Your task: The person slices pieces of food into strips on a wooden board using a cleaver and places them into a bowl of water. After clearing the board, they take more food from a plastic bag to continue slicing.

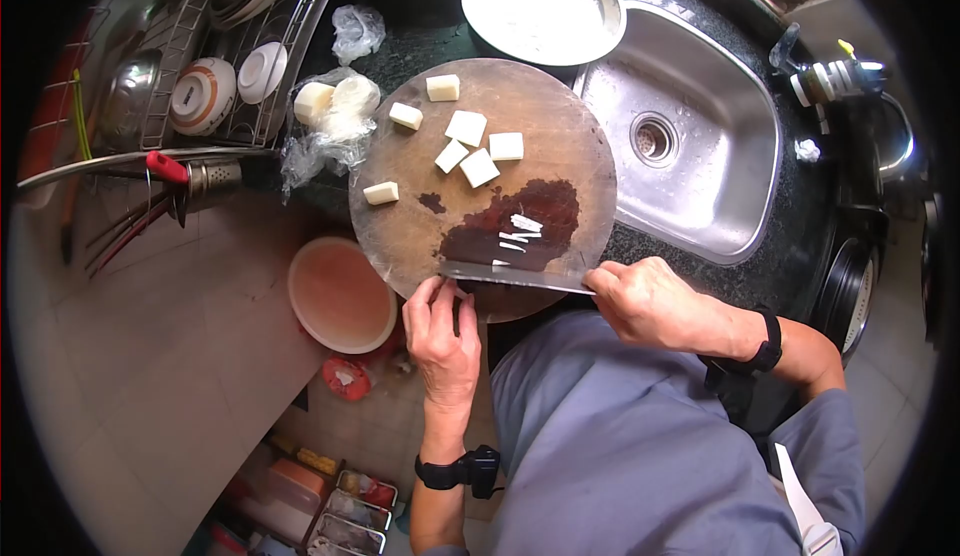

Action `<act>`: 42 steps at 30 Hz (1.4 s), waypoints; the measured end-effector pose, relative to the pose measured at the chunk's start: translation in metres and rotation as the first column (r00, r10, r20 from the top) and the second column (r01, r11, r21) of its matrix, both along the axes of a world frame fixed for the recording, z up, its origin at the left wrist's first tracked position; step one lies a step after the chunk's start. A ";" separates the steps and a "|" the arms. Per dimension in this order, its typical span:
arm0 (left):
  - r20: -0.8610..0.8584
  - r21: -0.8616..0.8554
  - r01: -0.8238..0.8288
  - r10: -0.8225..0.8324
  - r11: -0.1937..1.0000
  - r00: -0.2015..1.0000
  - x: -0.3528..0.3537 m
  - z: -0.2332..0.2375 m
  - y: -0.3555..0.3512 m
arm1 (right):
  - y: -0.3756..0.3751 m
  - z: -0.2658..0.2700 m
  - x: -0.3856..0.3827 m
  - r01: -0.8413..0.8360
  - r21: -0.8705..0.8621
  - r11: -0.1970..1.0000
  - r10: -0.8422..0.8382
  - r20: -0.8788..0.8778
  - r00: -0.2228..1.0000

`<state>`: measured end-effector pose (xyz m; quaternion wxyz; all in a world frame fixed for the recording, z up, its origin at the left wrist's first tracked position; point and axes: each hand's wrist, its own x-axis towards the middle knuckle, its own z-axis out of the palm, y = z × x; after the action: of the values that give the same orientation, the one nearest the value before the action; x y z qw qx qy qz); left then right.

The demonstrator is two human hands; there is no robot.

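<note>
A round wooden cutting board (520, 106) lies at the counter edge, with a dark wet patch on its near half. My right hand (645, 301) is closed round the handle of a kitchen knife (515, 276), whose blade runs leftward across the near part of the board. At the blade's left end, my left hand (440, 336) has its fingertips curled on a small white piece (460, 292), mostly hidden by the fingers. Thin white strips (515, 234) lie just beyond the blade. Several white blocks (466, 128), seemingly a peeled vegetable, sit on the far half.
A metal sink (745, 196) is right of the board, and a steel basin (545, 51) stands behind it. Left are a plastic bag (350, 106) with a white chunk (313, 102) and a dish rack (265, 116). A pale bucket (342, 306) stands below the counter.
</note>
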<state>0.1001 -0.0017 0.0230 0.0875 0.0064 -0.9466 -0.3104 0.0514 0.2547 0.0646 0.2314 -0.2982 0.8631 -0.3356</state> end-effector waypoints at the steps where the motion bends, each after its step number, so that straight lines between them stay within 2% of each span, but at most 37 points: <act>1: 0.038 0.011 -0.031 0.031 0.999 0.999 0.001 -0.001 -0.003 | -0.001 0.000 0.001 -0.002 -0.003 1.000 0.002 -0.002 1.000; 2: 0.037 0.011 -0.032 0.031 0.999 0.999 0.001 -0.003 -0.005 | -0.002 0.000 0.003 -0.007 -0.014 1.000 0.007 0.007 1.000; 4: 0.017 -0.019 0.083 -0.083 0.996 0.996 0.001 -0.007 -0.009 | -0.002 0.000 0.004 -0.011 -0.023 1.000 0.012 0.014 1.000; 7: -0.011 0.015 0.116 -0.116 0.993 0.993 -0.006 -0.007 -0.003 | -0.001 -0.002 0.000 0.046 -0.035 0.998 -0.047 -0.003 0.999; 9: -0.050 0.039 0.117 -0.115 0.992 0.992 -0.012 -0.005 0.003 | 0.002 -0.004 -0.002 0.150 -0.015 0.989 -0.150 -0.038 0.988; 11: 0.167 0.330 -0.099 0.045 0.939 0.985 -0.017 -0.001 0.011 | 0.005 -0.002 -0.004 0.166 -0.013 0.986 -0.166 -0.047 0.985; 13: 0.189 0.359 -0.116 0.050 0.926 0.981 -0.022 -0.004 0.015 | 0.006 -0.002 -0.004 0.204 0.039 0.978 -0.205 0.019 0.979; 16: 0.325 0.690 -0.331 0.133 0.644 0.936 -0.030 -0.017 0.020 | 0.006 -0.007 -0.002 0.217 0.041 0.975 -0.218 0.010 0.976; 17: 0.325 0.691 -0.328 0.128 0.644 0.937 -0.031 -0.017 0.022 | 0.006 -0.007 -0.002 0.220 0.037 0.975 -0.220 0.007 0.975; 19: 0.426 0.783 -0.431 0.117 0.450 0.897 -0.038 -0.006 0.028 | 0.005 -0.005 -0.002 0.222 0.043 0.974 -0.223 0.008 0.975; 20: 0.427 0.782 -0.429 0.113 0.452 0.897 -0.039 -0.007 0.030 | 0.005 -0.004 -0.002 0.222 0.049 0.974 -0.223 0.010 0.975; 21: 0.437 0.775 -0.434 0.106 0.460 0.893 -0.039 -0.009 0.032 | 0.004 -0.004 -0.002 0.227 0.049 0.973 -0.228 0.010 0.974; 23: 0.448 0.768 -0.437 0.095 0.468 0.889 -0.039 -0.018 0.036 | 0.004 -0.005 -0.001 0.243 -0.056 0.968 -0.245 -0.036 0.969; 25: 0.243 0.581 -0.270 0.153 0.768 0.958 -0.042 -0.020 0.038 | 0.004 -0.005 0.001 0.240 -0.048 0.970 -0.242 -0.035 0.970; 26: 0.213 0.411 -0.226 0.148 0.883 0.966 -0.040 -0.016 0.038 | 0.004 -0.004 0.002 0.233 -0.039 0.972 -0.234 -0.036 0.972; 27: 0.213 0.412 -0.223 0.145 0.883 0.966 -0.041 -0.016 0.037 | 0.004 -0.004 0.003 0.235 -0.038 0.971 -0.237 -0.035 0.971; 29: 0.049 0.132 -0.072 0.066 0.989 0.997 -0.038 -0.016 0.033 | 0.001 -0.001 0.006 0.219 -0.065 0.973 -0.221 -0.022 0.975; 30: 0.051 0.134 -0.068 0.062 0.989 0.997 -0.038 -0.015 0.031 | 0.000 0.000 0.009 0.223 -0.063 0.973 -0.225 -0.020 0.974; 32: -0.131 0.018 0.061 -0.058 0.998 0.990 -0.037 -0.011 0.025 | -0.003 0.001 0.012 0.219 -0.075 0.973 -0.222 -0.030 0.975; 33: -0.129 0.016 0.064 -0.062 0.998 0.990 -0.035 -0.012 0.021 | -0.004 0.002 0.013 0.223 -0.077 0.972 -0.225 -0.027 0.974; 35: -0.171 -0.072 0.196 -0.206 0.978 0.964 -0.031 -0.018 0.015 | -0.005 0.005 0.013 0.183 -0.004 0.983 -0.183 -0.028 0.983; 38: -0.219 -0.133 0.250 -0.275 0.959 0.936 -0.029 -0.030 0.013 | -0.008 0.004 0.018 0.175 -0.017 0.984 -0.175 -0.039 0.984; 42: -0.200 -0.123 0.239 -0.260 0.963 0.945 -0.030 -0.030 0.016 | -0.010 0.008 0.024 0.169 0.010 0.986 -0.168 -0.031 0.985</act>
<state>0.0700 0.0140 -0.0074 0.1489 -0.1513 -0.9388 -0.2713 0.0753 0.2447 0.0731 0.1912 -0.2276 0.8907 -0.3439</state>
